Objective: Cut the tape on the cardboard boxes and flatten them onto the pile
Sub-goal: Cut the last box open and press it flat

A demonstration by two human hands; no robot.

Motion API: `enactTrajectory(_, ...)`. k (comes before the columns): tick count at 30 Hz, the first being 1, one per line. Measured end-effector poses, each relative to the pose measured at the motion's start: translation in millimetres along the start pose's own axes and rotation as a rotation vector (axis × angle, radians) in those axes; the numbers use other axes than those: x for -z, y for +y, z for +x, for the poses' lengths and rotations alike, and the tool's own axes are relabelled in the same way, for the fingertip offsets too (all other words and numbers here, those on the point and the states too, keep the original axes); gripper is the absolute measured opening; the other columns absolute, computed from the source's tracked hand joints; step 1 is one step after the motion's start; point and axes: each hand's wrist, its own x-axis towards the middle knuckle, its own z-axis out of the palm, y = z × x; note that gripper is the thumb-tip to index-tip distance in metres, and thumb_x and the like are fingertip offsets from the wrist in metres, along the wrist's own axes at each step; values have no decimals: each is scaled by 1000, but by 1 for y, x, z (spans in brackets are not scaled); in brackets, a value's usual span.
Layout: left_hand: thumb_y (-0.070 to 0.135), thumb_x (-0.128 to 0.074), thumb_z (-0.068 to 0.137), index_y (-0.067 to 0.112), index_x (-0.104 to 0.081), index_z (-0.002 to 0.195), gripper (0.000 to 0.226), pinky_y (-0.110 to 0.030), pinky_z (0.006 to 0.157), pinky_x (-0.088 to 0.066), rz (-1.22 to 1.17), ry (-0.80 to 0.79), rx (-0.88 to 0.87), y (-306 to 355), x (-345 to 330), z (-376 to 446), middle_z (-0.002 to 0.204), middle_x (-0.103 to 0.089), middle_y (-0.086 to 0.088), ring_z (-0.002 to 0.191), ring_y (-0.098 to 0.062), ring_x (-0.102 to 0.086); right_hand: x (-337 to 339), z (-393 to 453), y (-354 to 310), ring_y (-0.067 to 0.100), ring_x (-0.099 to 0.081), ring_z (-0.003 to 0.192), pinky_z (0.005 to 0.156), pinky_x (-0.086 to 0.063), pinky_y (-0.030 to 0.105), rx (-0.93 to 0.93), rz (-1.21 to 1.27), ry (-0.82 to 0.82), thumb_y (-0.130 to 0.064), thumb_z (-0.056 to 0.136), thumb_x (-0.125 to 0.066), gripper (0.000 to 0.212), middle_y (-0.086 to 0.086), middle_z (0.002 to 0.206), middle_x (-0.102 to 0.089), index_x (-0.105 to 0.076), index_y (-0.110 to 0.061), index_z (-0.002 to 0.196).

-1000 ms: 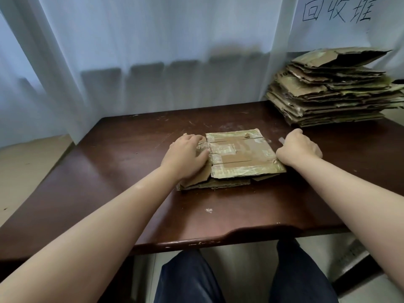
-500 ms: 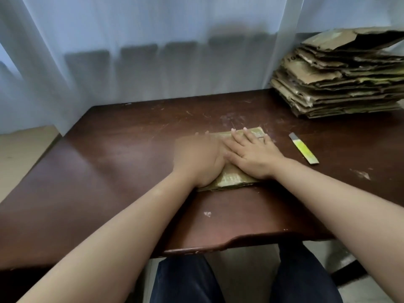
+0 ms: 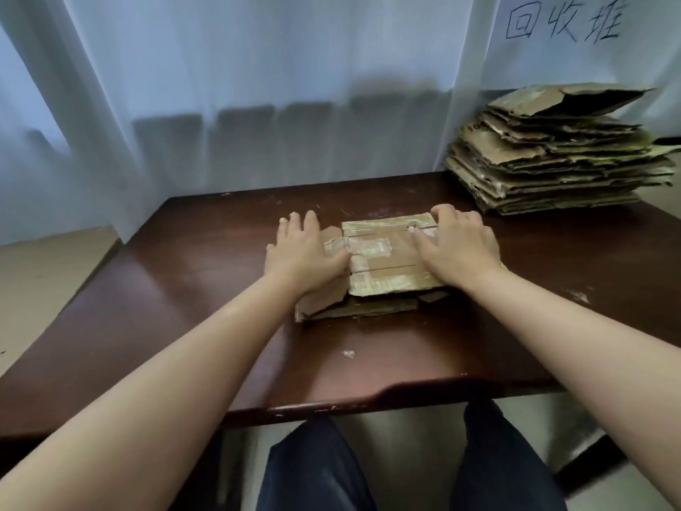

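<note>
A flattened cardboard box [image 3: 383,260] with yellowish tape strips lies on the dark wooden table [image 3: 184,307], in the middle. My left hand [image 3: 302,252] presses flat on its left flap, fingers straight and spread. On the box's right side my right hand [image 3: 458,245] lies palm down, fingers stretched over the far edge. A pile of flattened cardboard [image 3: 552,153] is stacked at the table's back right corner. A sliver of the yellow cutter [image 3: 503,266] peeks out by my right wrist; the rest is hidden.
White curtains [image 3: 258,86] hang behind the table. A sheet with handwritten characters [image 3: 563,24] hangs above the pile. Small paper scraps [image 3: 348,353] lie near the table's front edge. My legs in dark trousers [image 3: 405,466] are under the table.
Half a second ago both hands overlapped on the middle of the box. They have since slid apart to its left and right sides, and the right hand now covers the cutter.
</note>
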Motion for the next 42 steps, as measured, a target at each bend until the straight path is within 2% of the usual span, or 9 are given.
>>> enactTrajectory(2, 80, -45, 76, 4, -26, 146, 105, -54, 111, -29, 48, -185, 162, -7, 10, 2, 150, -33, -20, 142, -40, -24, 4, -1, 1, 35, -38, 128, 100, -35, 44, -148, -13, -107, -65, 86, -43, 79, 15, 138, -47, -35, -7, 139)
enactTrajectory(5, 78, -45, 78, 1, -53, 123, 90, -47, 102, -42, -27, -277, 149, -6, 1, -2, 121, -61, -19, 114, -37, -55, -3, -7, 1, 37, -41, 128, 99, -37, 44, -239, 56, -210, -68, 83, -48, 87, 19, 140, -43, -30, -3, 138)
enactTrajectory(10, 64, -55, 83, 8, -34, 141, 83, -41, 102, -42, -179, -177, 125, 3, -12, -16, 136, -43, -20, 123, -36, -45, -11, -21, -1, 39, -50, 119, 87, -44, 42, -224, 80, -187, -62, 88, -48, 80, 21, 137, -40, -26, -2, 137)
enactTrajectory(17, 46, -70, 82, 9, -24, 148, 88, -34, 108, -32, -426, 14, 7, 16, 14, -2, 146, -23, -13, 131, -30, -38, 20, -9, 3, 40, -57, 106, 72, -39, 38, -123, 178, 100, -61, 86, -53, 76, 19, 131, -44, -27, -8, 133)
enactTrajectory(20, 50, -73, 78, 7, -26, 148, 95, -36, 107, -38, -581, 108, 88, 21, 20, 16, 144, -32, -12, 127, -25, -42, 34, 5, 15, 38, -59, 104, 68, -36, 34, -151, 214, 212, -62, 86, -53, 78, 18, 134, -44, -25, -8, 135)
enactTrajectory(24, 47, -74, 79, 12, -32, 143, 85, -30, 95, -45, -817, 9, 27, 47, 16, 29, 130, -51, 1, 112, -15, -53, 48, 22, 35, 37, -59, 104, 68, -36, 33, -174, 257, 299, -60, 86, -54, 77, 17, 133, -45, -26, -8, 136)
enactTrajectory(30, 51, -76, 73, 12, -43, 131, 77, -39, 100, -44, -600, 262, -125, 100, 31, 68, 124, -56, -11, 116, -26, -53, 78, 52, 64, 35, -57, 105, 70, -36, 34, -197, 189, 347, -60, 87, -53, 79, 15, 136, -39, -25, -9, 141)
enactTrajectory(35, 41, -75, 79, 10, -36, 140, 79, -32, 104, -34, -531, 339, -251, 150, 56, 97, 131, -45, -14, 127, -28, -39, 106, 84, 93, 32, -49, 118, 78, -41, 36, -203, 153, 392, -64, 84, -53, 84, 14, 136, -38, -26, -11, 144)
enactTrajectory(42, 44, -71, 81, 18, -35, 142, 75, -41, 103, -42, -599, 390, -425, 225, 76, 152, 131, -46, -7, 120, -24, -48, 167, 158, 146, 33, -41, 124, 96, -40, 43, -125, 140, 530, -59, 87, -53, 74, 14, 135, -45, -37, -12, 141)
